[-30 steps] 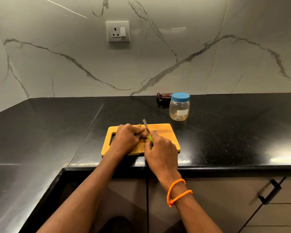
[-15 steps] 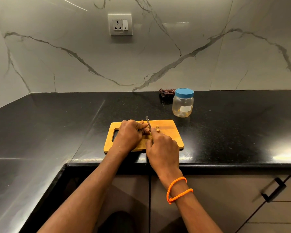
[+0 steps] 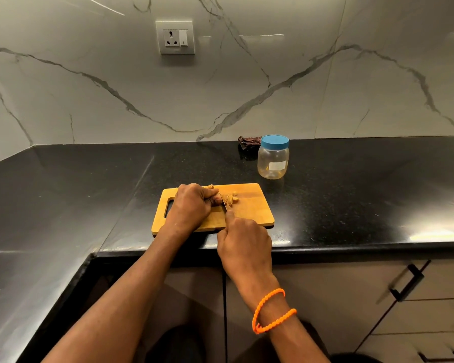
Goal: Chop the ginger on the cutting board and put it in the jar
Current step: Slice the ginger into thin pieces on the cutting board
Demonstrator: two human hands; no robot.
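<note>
A wooden board (image 3: 249,213) with a handle slot at its left end lies near the front edge of the black counter (image 3: 351,205). The left hand (image 3: 192,206) rests on the board, its fingers curled down over the ginger (image 3: 212,188), a bit of which shows past the knuckles on the far side. Just right of those fingers, a few cut pieces (image 3: 231,199) lie on the board. The right hand (image 3: 244,242) grips a knife (image 3: 224,204), fingers wrapped round the handle and the forefinger stretched along the top; only a short piece of blade shows, set between the left fingertips and the cut pieces, its edge down at the board. The two hands are close but not touching. Farther back and to the right, apart from the board, stands the jar (image 3: 273,161), clear plastic with a white label, upright and closed by a blue lid (image 3: 275,142); something pale yellowish sits at its bottom, too faint to name. Behind the jar to the left, against the marble wall, lies a dark crumpled cloth (image 3: 248,143). A socket (image 3: 175,37) sits on the wall above. An orange bracelet (image 3: 271,311) circles the right wrist.
</note>
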